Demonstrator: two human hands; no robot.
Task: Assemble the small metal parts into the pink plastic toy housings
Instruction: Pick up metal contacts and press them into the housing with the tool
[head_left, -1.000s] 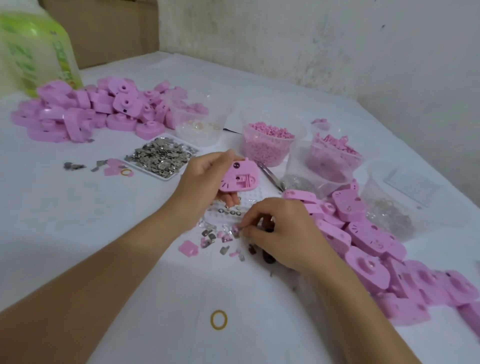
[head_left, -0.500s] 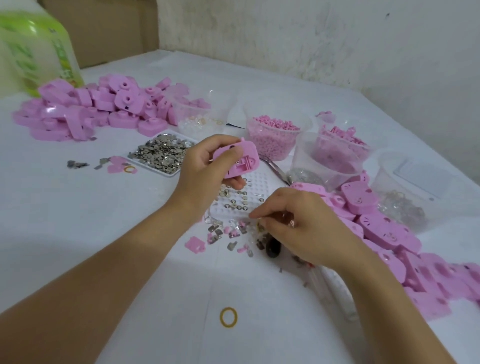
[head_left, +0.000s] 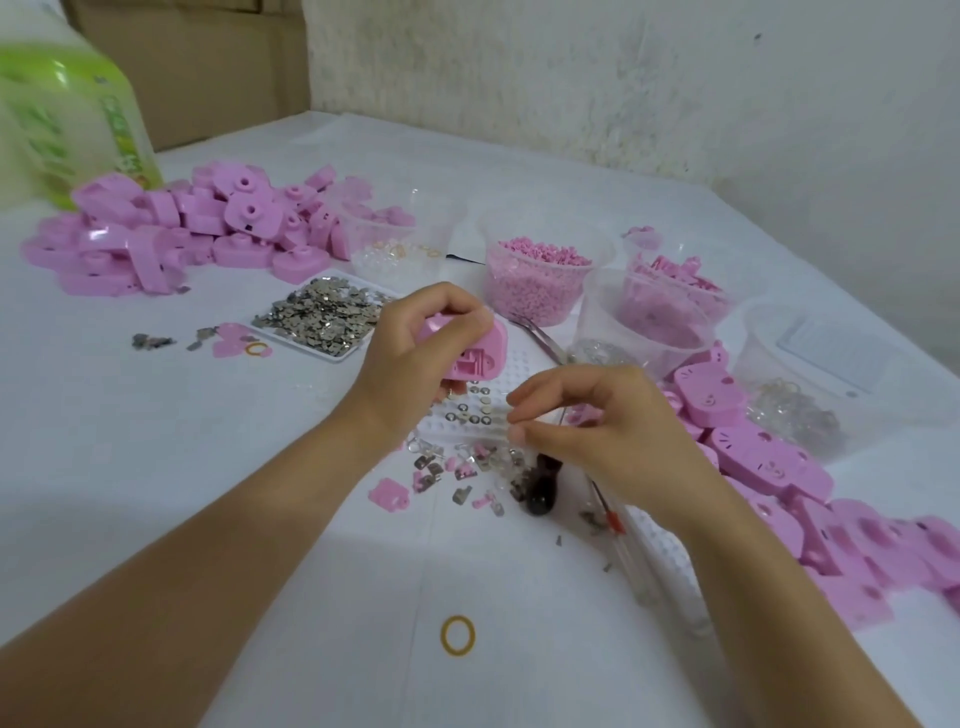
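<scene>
Housing (head_left: 470, 353) in L hand (head_left: 410, 358) — tweezers (head_left: 537, 338) nearby.

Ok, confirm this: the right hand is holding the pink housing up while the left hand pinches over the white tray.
Hands are swapped. In the head view the left hand holds the pink housing, while the right hand pinches over the white tray.

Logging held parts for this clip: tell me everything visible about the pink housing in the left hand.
The pink housing looks like glossy moulded plastic with a rounded outline. Its open inner side, showing raised ribs, faces the camera. The left hand holds it tilted above the white dimpled tray, thumb across its top. No metal part can be made out inside.
</scene>
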